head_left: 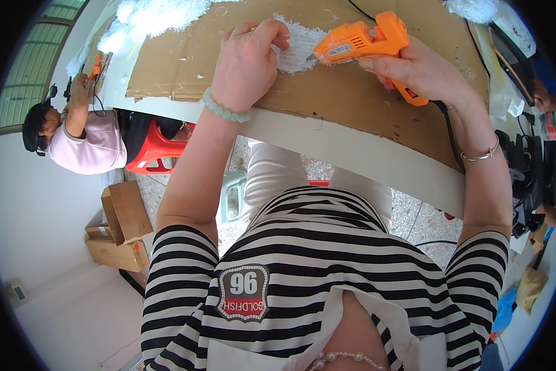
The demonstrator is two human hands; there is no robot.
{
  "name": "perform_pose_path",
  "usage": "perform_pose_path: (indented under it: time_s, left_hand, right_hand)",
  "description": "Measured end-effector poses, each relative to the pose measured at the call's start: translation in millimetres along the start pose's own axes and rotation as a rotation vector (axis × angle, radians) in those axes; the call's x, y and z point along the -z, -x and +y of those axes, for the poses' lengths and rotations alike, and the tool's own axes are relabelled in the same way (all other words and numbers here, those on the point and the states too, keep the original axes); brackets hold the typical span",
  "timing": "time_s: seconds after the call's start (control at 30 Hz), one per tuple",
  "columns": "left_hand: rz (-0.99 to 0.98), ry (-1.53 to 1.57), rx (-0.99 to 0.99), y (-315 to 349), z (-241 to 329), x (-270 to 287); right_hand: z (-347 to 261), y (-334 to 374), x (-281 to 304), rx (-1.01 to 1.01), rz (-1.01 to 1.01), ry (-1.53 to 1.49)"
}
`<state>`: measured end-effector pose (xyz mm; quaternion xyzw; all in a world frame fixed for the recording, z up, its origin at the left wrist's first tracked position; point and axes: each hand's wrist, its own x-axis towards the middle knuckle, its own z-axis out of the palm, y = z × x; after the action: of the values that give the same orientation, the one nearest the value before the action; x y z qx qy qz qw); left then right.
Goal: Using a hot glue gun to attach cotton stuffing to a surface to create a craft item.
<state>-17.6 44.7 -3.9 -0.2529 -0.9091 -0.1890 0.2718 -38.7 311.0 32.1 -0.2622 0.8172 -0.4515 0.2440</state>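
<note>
My right hand [420, 65] is wrapped round the handle of an orange hot glue gun [355, 43], one finger towards its trigger. The gun's nozzle points left and meets the right edge of a white fringed fabric piece [304, 46], which lies on brown cardboard [185, 59]. My left hand [250, 59] bends over the left side of that piece. Its fingers are curled closed at the fabric's edge, and the fingertips are partly hidden. A black cord [448, 130] runs down from the gun's handle past my right wrist.
White fluffy material [154, 18] is heaped at the far left of the table, with more [473, 9] at the far right. Dark equipment and cables [525, 173] crowd the right side. At left, another person [89, 145] sits on a red stool [160, 148]; cardboard boxes [120, 216] stand behind.
</note>
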Motion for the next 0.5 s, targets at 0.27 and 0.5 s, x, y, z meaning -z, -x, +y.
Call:
perform_pose_path:
  time_s: [0.27,0.5]
  left_hand:
    - [0.003,0.066,0.016,-0.5,-4.8,-1.6]
    - [0.027,0.089,0.0,1.2,-9.4,-4.1]
  right_hand:
    - [-1.5,-1.0,-3.5,0.013,-0.017,-0.045]
    - [-0.2,-0.4,-2.8,0.051,-0.013,-0.051]
